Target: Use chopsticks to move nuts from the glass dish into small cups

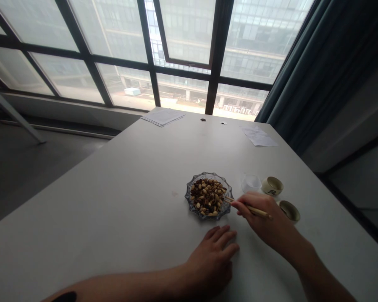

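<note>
A scalloped glass bowl holds a heap of mixed nuts and seeds. My right hand is closed around a pair of chopsticks, whose tips reach over the right rim of the bowl to the edge of the heap. Whether the tips pinch a nut is too small to tell. Just in front of the bowl, my left hand rests on the table with its fingers stretched out, holding nothing. Beyond my right hand stand a small clear plastic container and a beige cup. A second beige cup is partly hidden behind that hand.
The white table extends to the windows. Papers lie at its far left corner, and another sheet at the far right. Two round holes pierce the far end. A dark curtain hangs along the right side.
</note>
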Motion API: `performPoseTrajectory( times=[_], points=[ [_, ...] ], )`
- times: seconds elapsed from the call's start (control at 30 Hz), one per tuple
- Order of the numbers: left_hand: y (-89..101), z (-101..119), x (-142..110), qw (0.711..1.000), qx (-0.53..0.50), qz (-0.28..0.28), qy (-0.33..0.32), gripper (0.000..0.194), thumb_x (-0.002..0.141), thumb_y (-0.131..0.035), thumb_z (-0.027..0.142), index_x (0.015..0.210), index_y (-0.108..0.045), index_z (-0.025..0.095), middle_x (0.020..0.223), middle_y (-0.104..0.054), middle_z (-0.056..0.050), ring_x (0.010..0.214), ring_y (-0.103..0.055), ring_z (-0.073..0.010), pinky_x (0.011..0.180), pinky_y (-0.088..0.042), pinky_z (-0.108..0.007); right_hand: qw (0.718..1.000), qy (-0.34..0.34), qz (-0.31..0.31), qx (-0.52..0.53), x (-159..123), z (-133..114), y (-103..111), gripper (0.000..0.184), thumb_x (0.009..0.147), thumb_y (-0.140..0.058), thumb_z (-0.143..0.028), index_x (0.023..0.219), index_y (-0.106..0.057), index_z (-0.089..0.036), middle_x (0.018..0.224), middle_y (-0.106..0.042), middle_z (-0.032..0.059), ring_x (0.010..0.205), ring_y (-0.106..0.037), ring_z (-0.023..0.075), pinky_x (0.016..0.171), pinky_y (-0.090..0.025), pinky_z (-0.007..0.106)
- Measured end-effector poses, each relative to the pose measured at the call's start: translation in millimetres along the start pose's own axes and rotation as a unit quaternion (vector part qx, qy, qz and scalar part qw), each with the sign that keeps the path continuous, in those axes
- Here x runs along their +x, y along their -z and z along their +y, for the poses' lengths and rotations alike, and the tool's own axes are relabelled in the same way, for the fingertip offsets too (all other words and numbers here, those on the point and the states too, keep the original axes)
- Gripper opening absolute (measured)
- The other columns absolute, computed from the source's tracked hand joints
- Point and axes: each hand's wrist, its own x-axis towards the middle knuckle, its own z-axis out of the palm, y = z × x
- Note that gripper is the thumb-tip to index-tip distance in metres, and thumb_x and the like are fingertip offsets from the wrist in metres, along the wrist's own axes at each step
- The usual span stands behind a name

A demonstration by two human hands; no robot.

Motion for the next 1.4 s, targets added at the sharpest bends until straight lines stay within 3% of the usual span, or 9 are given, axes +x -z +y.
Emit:
performPoseTrajectory(
  times=[0.23,0.6,0.87,1.23,1.4],
  points=[
    [-2.8,-1.2,0.2,1.0,0.004,-0.001,-0.004,0.041,0.09,-0.061,0.021,0.13,-0.055,0.023,0.158,-0.047,-0.006,0.15,-0.033,-0.0285,0.125,-0.021,-0.045,1.0,0.009,-0.007,0.022,3.9,2.4,-1.0,0.028,0.101,-0.062,-0.027,0.075,-0.069,-0.019,0.078,-0.07,0.0039,0.073,-0.065,0.018,0.069,-0.044,0.03],
    [-1.4,-0.4,0.1,1.0,0.002,0.001,-0.003,0.041,0.091,-0.06,0.021,0.132,-0.055,0.023,0.159,-0.045,-0.006,0.151,-0.031,-0.0279,0.126,-0.02,-0.045,1.0,0.004,0.01,0.018,-0.2,3.7,2.0,0.036,0.103,-0.058,-0.029,0.07,-0.066,-0.02,0.072,-0.067,0.0022,0.067,-0.062,0.017,0.066,-0.041,0.03],
    [-1.9,-1.2,1.1,1.0,0.007,-0.003,-0.003,0.041,0.09,-0.062,0.022,0.13,-0.055,0.023,0.159,-0.045,-0.007,0.151,-0.031,-0.0276,0.126,-0.019,-0.044,1.0,0.01,0.003,0.024,1.0,3.4,3.3,0.027,0.101,-0.062,-0.027,0.075,-0.07,-0.02,0.076,-0.069,0.0013,0.071,-0.064,0.0163,0.067,-0.043,0.028],
    [-1.9,0.7,0.2,1.0,0.009,-0.001,-0.002,0.041,0.091,-0.061,0.021,0.132,-0.055,0.023,0.159,-0.046,-0.006,0.151,-0.031,-0.0275,0.126,-0.02,-0.044,1.0,-0.008,0.001,0.028,1.6,6.0,0.3,0.039,0.104,-0.055,-0.033,0.07,-0.067,-0.019,0.071,-0.067,0.0023,0.066,-0.062,0.017,0.065,-0.041,0.031],
    [-3.3,-1.4,0.1,1.0,0.011,0.001,0.0,0.042,0.09,-0.062,0.02,0.131,-0.055,0.023,0.158,-0.046,-0.006,0.15,-0.031,-0.0275,0.125,-0.021,-0.045,0.999,-0.003,-0.005,0.041,0.2,2.4,3.7,0.03,0.102,-0.06,-0.03,0.077,-0.072,-0.02,0.076,-0.071,0.0022,0.072,-0.066,0.0172,0.069,-0.044,0.03]
  ],
)
